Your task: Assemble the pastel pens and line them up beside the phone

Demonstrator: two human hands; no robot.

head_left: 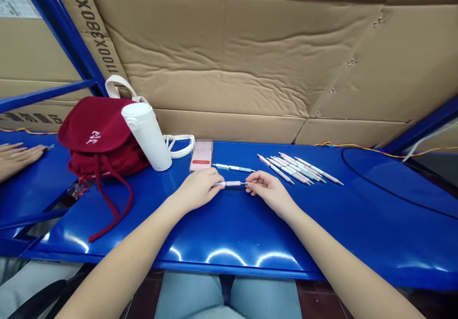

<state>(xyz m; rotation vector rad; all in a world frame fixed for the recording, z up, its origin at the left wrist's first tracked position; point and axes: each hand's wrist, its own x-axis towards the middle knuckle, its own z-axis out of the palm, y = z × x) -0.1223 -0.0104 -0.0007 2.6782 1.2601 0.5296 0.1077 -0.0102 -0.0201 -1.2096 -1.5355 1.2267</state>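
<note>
A pink and white pen [233, 183] lies level between my hands, just above the blue table. My left hand [201, 187] is closed on its left end. The fingers of my right hand [266, 190] are pinched together at the pen's metal tip on the right. Just beyond it, a white and light green pen [234, 167] rests on the table. Several pastel pens [296, 170] lie in a loose, slanted pile to the right of my right hand. A phone [202, 155] with a lit screen is behind my left hand.
The blue table [229, 233] holds a red bag [103, 132], a white bottle [148, 137] and a white strap [181, 146] at left. A black cable [386, 190] curves across the right. Another person's hand [21, 159] rests at far left. Cardboard [229, 61] stands behind.
</note>
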